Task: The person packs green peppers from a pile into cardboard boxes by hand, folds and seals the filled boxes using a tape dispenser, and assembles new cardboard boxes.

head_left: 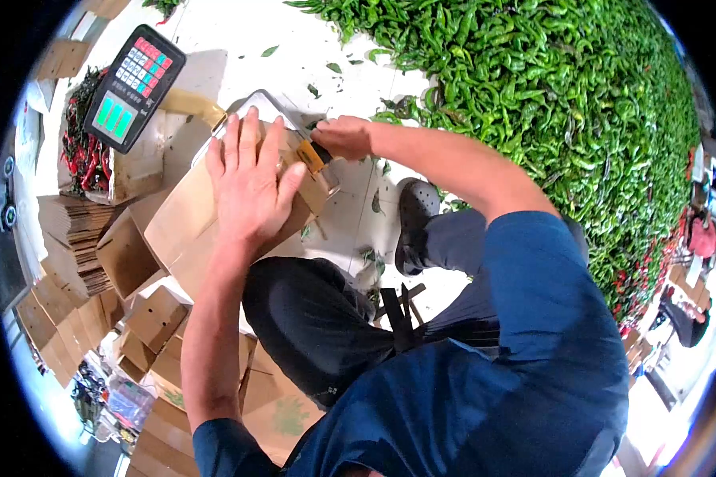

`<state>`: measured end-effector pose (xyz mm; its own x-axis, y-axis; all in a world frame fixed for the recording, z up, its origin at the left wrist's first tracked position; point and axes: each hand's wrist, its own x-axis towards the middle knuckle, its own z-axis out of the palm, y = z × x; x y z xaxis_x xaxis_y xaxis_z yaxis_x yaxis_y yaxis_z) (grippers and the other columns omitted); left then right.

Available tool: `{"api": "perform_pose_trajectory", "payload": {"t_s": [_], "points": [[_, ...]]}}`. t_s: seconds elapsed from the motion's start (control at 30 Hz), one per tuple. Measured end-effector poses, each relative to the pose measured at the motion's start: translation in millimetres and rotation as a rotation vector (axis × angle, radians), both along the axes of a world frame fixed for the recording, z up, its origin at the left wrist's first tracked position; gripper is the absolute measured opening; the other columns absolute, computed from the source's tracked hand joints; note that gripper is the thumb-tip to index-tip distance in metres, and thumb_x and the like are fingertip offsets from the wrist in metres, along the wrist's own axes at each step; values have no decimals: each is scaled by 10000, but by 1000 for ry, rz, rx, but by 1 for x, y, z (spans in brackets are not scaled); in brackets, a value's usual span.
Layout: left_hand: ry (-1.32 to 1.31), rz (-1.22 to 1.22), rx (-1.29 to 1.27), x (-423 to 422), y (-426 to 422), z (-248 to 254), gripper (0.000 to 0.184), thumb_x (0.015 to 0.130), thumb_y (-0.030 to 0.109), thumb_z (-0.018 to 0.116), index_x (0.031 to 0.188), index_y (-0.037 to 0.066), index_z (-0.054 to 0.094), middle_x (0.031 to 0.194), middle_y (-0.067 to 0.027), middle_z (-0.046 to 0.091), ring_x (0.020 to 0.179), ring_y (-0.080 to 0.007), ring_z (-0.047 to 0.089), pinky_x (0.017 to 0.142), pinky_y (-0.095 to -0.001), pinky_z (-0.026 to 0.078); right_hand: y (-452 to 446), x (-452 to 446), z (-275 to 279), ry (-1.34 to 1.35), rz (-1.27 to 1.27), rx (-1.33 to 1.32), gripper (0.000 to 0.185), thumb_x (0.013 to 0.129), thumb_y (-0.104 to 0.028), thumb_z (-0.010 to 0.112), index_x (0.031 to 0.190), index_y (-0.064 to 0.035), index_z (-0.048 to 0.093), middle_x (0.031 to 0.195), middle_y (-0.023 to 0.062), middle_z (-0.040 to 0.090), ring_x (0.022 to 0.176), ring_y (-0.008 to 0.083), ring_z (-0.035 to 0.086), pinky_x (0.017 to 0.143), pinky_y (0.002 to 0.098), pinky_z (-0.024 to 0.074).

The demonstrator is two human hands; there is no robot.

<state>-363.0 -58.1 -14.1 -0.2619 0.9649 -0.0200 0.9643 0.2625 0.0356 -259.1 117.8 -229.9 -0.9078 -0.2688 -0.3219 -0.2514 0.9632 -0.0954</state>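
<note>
My left hand (250, 171) lies flat with its fingers spread on top of a cardboard box (187, 246). The box rests on a metal-edged platform scale (264, 99). My right hand (342, 137) is closed round the dark handle of an orange and black tape dispenser (313, 157), at the box's right edge. Part of the dispenser is hidden by my fingers. The scale's keypad display (135, 89) stands on a post beyond the box, lit green.
A large heap of green chili peppers (533, 103) covers the right side. Red chilies (87, 155) fill a container at the left. Stacked flat cartons (75, 238) and open cardboard boxes (155, 318) stand left of my legs. Loose leaves lie on the white floor (239, 32).
</note>
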Motion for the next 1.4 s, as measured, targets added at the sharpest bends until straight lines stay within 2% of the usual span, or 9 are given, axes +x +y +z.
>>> {"api": "perform_pose_trajectory", "payload": {"t_s": [0.13,0.2,0.57,0.87,0.97,1.0,1.13,1.27,1.4], "points": [[6,34,50,-2,3,-9,576,1011,426,409,1535,187,387,1603,-118,323,1477,-339,265,1195,-546,139,-26,-44,125,-450,-63,218,356,852,-276,743,1179,-137,731,1193,66,717,1065,294,691,862,551,552],[-16,69,90,-4,5,-11,572,1002,428,426,1525,198,406,1591,-118,342,1464,-315,291,1182,-553,166,-54,-65,85,-513,135,530,375,853,-319,738,1187,-148,732,1225,69,706,1079,317,682,882,607,521],[-126,298,155,-24,16,-17,605,1037,443,411,1518,77,376,1484,-171,478,1331,-353,470,1124,-492,296,-88,60,0,-755,102,-334,417,614,-223,827,946,13,736,935,166,725,877,327,690,778,445,558],[-164,607,196,-100,-207,-16,599,1026,303,521,1526,22,346,1593,-188,321,1427,-348,375,1177,-442,278,-78,88,-23,-295,-1140,-730,282,857,-234,641,936,30,697,944,274,690,958,392,686,803,477,546],[-1152,1071,610,-94,-242,-35,706,1031,416,515,1566,41,246,1586,-165,331,1402,-296,411,1160,-417,337,-62,15,92,269,-1336,-1198,475,1003,-355,520,1315,1,554,1344,259,552,1265,324,549,1048,411,436],[-1437,1303,768,-89,-245,-47,702,1022,441,525,1558,58,283,1575,-158,353,1394,-291,421,1163,-409,336,-70,-8,108,552,-1219,-1450,577,1031,-408,483,1447,-9,458,1493,237,456,1380,300,458,1135,389,367],[-1776,808,953,-93,-325,-221,665,1003,479,553,1506,81,376,1521,-131,433,1343,-269,458,1127,-396,376,-90,-35,89,366,-1038,-1630,710,1052,-535,313,1530,-10,331,1565,228,355,1461,322,331,1195,377,258],[-1706,880,776,-83,-322,-293,625,996,457,575,1473,85,414,1471,-117,476,1299,-252,487,1081,-392,418,-95,-13,-8,-24,-1185,-1648,789,1052,-601,237,1576,-12,210,1625,156,256,1500,262,233,1230,366,166],[-1350,811,589,-85,-341,-314,585,989,435,596,1439,90,453,1421,-103,519,1255,-236,515,1036,-387,460,-75,-14,26,-35,-1056,-1520,739,1057,-594,203,1587,-79,231,1563,191,368,1433,293,353,1191,387,280]]}}
